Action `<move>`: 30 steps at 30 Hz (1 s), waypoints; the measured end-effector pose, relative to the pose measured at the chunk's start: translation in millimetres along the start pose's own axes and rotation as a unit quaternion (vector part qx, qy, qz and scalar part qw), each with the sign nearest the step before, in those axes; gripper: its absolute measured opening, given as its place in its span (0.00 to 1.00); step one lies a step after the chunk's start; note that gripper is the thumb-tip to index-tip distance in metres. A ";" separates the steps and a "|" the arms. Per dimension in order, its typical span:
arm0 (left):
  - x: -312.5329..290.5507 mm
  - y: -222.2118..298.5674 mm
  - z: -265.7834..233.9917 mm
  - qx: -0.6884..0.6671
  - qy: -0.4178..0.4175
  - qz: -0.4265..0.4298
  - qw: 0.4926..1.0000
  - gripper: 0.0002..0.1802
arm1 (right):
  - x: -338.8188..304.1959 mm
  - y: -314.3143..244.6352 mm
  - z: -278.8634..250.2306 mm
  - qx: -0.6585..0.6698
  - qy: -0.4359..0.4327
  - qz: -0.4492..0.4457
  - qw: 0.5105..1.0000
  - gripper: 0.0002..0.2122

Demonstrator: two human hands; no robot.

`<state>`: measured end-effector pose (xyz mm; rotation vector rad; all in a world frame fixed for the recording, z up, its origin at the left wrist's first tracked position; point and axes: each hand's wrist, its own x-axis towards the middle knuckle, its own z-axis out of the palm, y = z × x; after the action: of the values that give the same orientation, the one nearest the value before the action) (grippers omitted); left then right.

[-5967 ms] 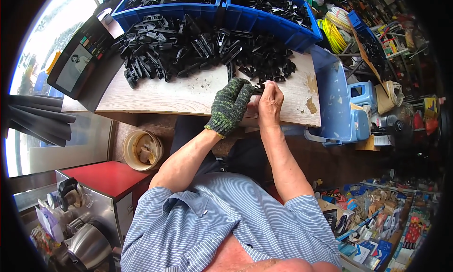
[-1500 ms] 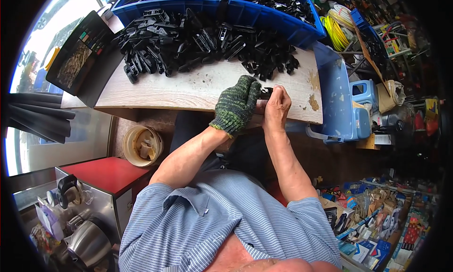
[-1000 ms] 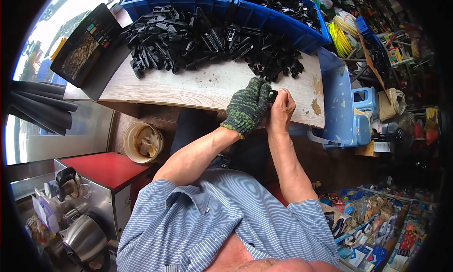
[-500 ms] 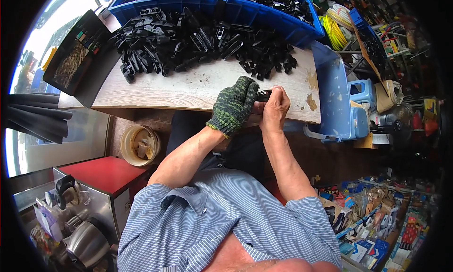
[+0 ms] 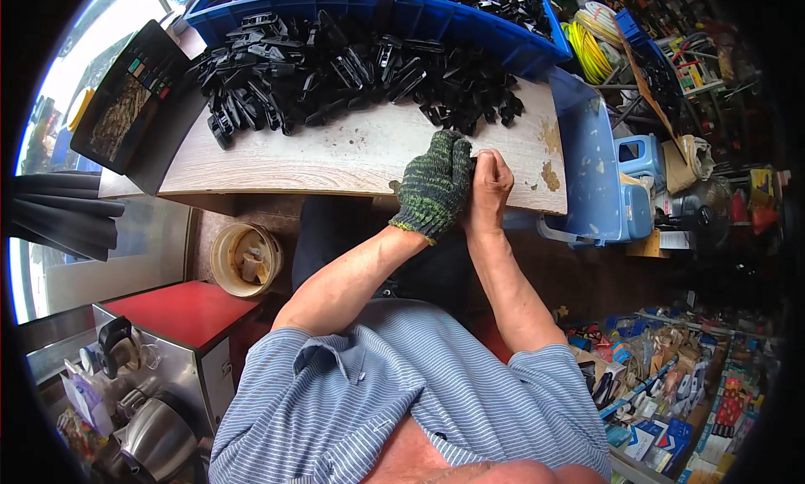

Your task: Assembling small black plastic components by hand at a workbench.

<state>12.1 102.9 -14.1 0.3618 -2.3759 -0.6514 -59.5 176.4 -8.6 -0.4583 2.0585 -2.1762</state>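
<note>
At centre right of the frame, near the front edge of the table: left hand in a green knit glove and bare right hand pressed together, fingers curled tight around a small black plastic part, mostly hidden between them. Possible slip of the part off the edge close beneath; possible pinch of bare skin. Compared with six seconds ago, same clasp, hands slightly nearer the black pile below the blue bins.
</note>
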 end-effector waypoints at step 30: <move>-4.3 -19.2 -22.2 -0.065 0.016 0.090 0.994 0.25 | 0.2 -3.3 6.5 -0.020 -0.014 -0.046 0.999 0.15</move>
<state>31.4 80.6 -11.7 0.0997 -2.2883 -0.7054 -57.3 170.4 -5.1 -0.5958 2.1097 -2.1700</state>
